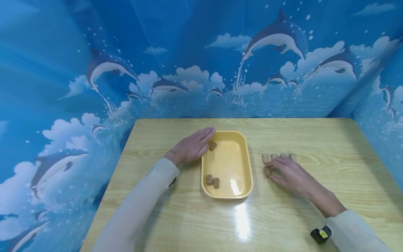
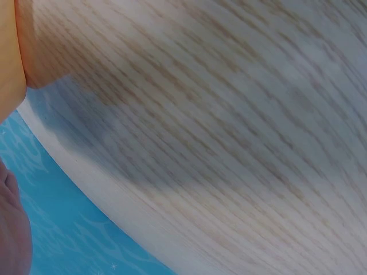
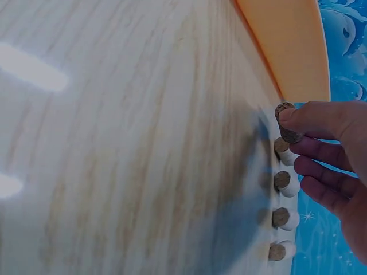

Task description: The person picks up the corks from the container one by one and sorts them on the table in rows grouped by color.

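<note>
A brown cork (image 3: 288, 123) is pinched between the thumb and fingertips of my right hand (image 1: 288, 174), close over the table. Just beyond that hand stands a row of several paler corks (image 1: 265, 158), their brown ends facing the right wrist camera. My left hand (image 1: 192, 146) rests at the upper left rim of a yellow plastic tray (image 1: 248, 168), fingers extended along it. Inside the tray lie three brown corks: one cork (image 1: 212, 146) by the left fingers, and a pair of corks (image 1: 209, 180) in the near left corner.
The light wood-grain table (image 1: 176, 224) reaches back to a blue curtain (image 1: 189, 42) printed with dolphins, which also hangs along both sides. A small black device (image 1: 321, 234) is at the right sleeve cuff. Bright glare marks the tray and table.
</note>
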